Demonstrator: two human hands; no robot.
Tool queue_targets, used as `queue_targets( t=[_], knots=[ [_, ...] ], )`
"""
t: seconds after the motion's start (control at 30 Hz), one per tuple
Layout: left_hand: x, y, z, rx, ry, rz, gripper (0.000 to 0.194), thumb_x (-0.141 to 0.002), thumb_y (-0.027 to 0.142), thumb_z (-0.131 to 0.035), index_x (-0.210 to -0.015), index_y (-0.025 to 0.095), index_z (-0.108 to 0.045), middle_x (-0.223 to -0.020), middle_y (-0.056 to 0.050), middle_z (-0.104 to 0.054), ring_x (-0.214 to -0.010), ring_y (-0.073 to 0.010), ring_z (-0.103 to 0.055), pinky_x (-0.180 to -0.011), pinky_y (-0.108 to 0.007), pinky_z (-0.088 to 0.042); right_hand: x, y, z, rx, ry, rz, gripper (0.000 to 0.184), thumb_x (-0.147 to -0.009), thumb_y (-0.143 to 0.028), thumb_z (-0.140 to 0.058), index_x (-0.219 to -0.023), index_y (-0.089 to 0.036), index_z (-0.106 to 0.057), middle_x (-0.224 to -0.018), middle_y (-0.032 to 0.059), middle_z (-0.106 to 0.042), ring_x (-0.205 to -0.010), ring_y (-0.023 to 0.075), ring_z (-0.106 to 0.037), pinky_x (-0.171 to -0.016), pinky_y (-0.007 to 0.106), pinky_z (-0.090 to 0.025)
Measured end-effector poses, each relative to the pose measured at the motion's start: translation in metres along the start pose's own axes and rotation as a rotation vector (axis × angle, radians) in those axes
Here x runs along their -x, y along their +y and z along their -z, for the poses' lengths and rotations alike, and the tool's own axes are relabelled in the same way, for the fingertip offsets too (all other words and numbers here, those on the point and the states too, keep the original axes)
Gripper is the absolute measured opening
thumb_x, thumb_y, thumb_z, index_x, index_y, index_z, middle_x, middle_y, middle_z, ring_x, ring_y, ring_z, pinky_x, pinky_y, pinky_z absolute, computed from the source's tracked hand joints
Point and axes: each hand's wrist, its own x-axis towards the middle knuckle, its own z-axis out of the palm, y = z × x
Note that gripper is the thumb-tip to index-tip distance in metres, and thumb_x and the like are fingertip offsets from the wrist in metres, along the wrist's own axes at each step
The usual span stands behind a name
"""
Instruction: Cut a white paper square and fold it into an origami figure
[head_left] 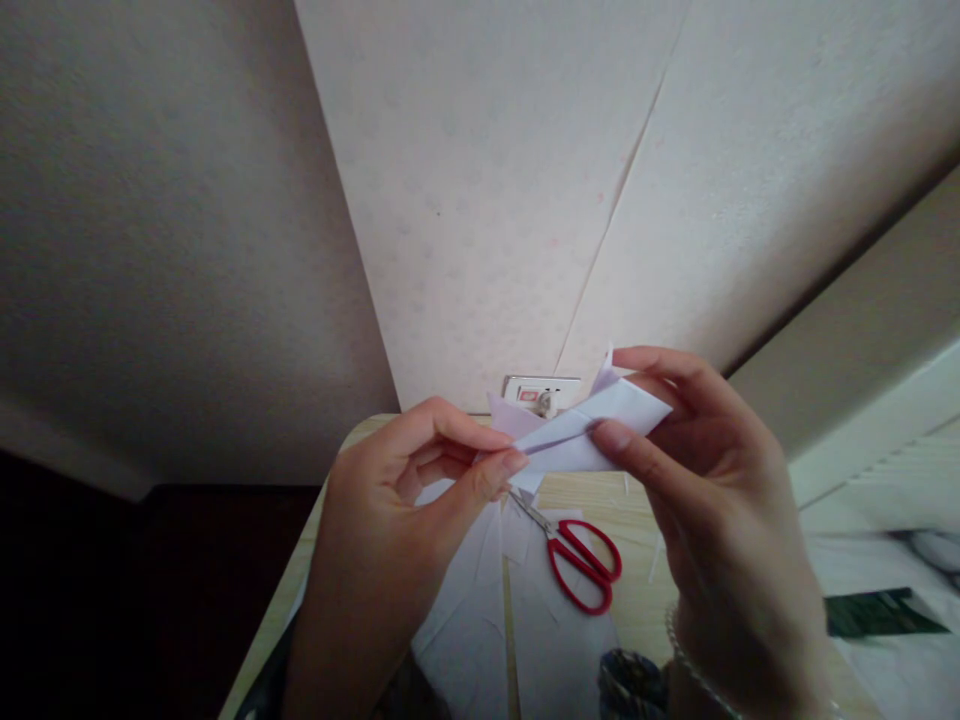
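Note:
A folded piece of white paper (574, 432), with several pointed flaps, is held up between my two hands above the table. My left hand (420, 490) pinches its left end between thumb and fingers. At the right end, my right hand (705, 480) grips it with the thumb in front and the fingers behind, partly hidden by the paper. Below the paper lie red-handled scissors (583, 560), their blades pointing up and left, partly covered by the folded paper. They rest on white paper sheets (480, 620).
A light wooden table (626, 520) stands against the papered wall (480, 220). A wall socket (529, 388) with something plugged in sits just behind my hands. On the right, a dark green packet (885, 612) lies on a whitish surface.

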Motion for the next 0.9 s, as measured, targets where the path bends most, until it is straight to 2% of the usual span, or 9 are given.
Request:
queue_targets(
  t=[0.17,0.33,0.37,0.5,0.63,0.77,0.9],
  knots=[
    [0.003,0.003,-0.005,0.074,0.059,0.022,0.019,-0.069,0.006,-0.074,-0.061,0.022,-0.068,-0.06,0.009,-0.07,-0.057,-0.0053,-0.067,-0.054,-0.007,-0.05,0.005,-0.003,-0.005,-0.001,0.045,-0.005,0.029,-0.082,-0.023,-0.075,-0.109,-0.029,-0.066,-0.095,0.001,-0.07,-0.079,0.0157,-0.067,-0.069,0.027,-0.057],
    [0.004,0.002,-0.009,0.183,0.143,0.035,0.021,-0.07,0.007,-0.074,-0.061,0.024,-0.065,-0.061,0.011,-0.068,-0.054,-0.0041,-0.064,-0.05,-0.007,-0.048,0.009,-0.005,-0.009,0.008,0.059,0.006,0.02,-0.088,-0.035,-0.069,-0.106,-0.026,-0.066,-0.105,0.004,-0.07,-0.095,0.0207,-0.068,-0.084,0.033,-0.058],
    [0.003,0.002,-0.009,0.213,0.148,0.041,0.021,-0.069,0.007,-0.074,-0.061,0.023,-0.065,-0.06,0.011,-0.068,-0.055,-0.004,-0.064,-0.051,-0.007,-0.049,0.008,-0.004,-0.008,0.019,0.036,0.013,0.02,-0.088,-0.038,-0.069,-0.104,-0.026,-0.066,-0.103,0.0035,-0.069,-0.093,0.02,-0.068,-0.084,0.032,-0.058],
    [0.0,0.001,-0.013,0.285,-0.004,0.178,0.02,-0.07,0.009,-0.076,-0.06,0.021,-0.062,-0.056,0.009,-0.067,-0.053,-0.0049,-0.063,-0.05,-0.008,-0.049,-0.001,0.005,-0.002,-0.002,-0.065,0.002,0.013,-0.083,-0.034,-0.075,-0.092,-0.026,-0.07,-0.088,-0.0012,-0.071,-0.084,0.0145,-0.067,-0.078,0.024,-0.055],
    [0.002,0.001,-0.016,0.264,-0.062,0.291,0.018,-0.073,0.014,-0.074,-0.061,0.019,-0.062,-0.066,0.006,-0.071,-0.062,-0.0066,-0.068,-0.06,-0.011,-0.054,-0.008,0.01,0.002,-0.042,-0.052,-0.011,0.01,-0.083,-0.026,-0.075,-0.093,-0.025,-0.073,-0.08,-0.0033,-0.071,-0.074,0.0097,-0.064,-0.066,0.018,-0.052],
    [0.001,-0.001,-0.013,0.234,-0.109,0.28,0.015,-0.074,0.016,-0.074,-0.063,0.019,-0.065,-0.068,0.005,-0.072,-0.069,-0.0093,-0.071,-0.067,-0.015,-0.059,-0.004,0.007,0.002,-0.047,-0.036,-0.005,0.004,-0.084,-0.021,-0.074,-0.086,-0.023,-0.072,-0.076,-0.0048,-0.069,-0.068,0.006,-0.061,-0.06,0.013,-0.049],
    [-0.003,-0.007,-0.007,0.177,-0.168,0.25,0.014,-0.074,0.017,-0.075,-0.063,0.019,-0.066,-0.064,0.005,-0.072,-0.063,-0.0099,-0.071,-0.063,-0.017,-0.06,-0.001,0.005,-0.001,-0.031,-0.023,-0.006,0.008,-0.084,-0.018,-0.072,-0.089,-0.022,-0.069,-0.077,-0.0043,-0.07,-0.068,0.0063,-0.061,-0.06,0.014,-0.05]
  ],
)
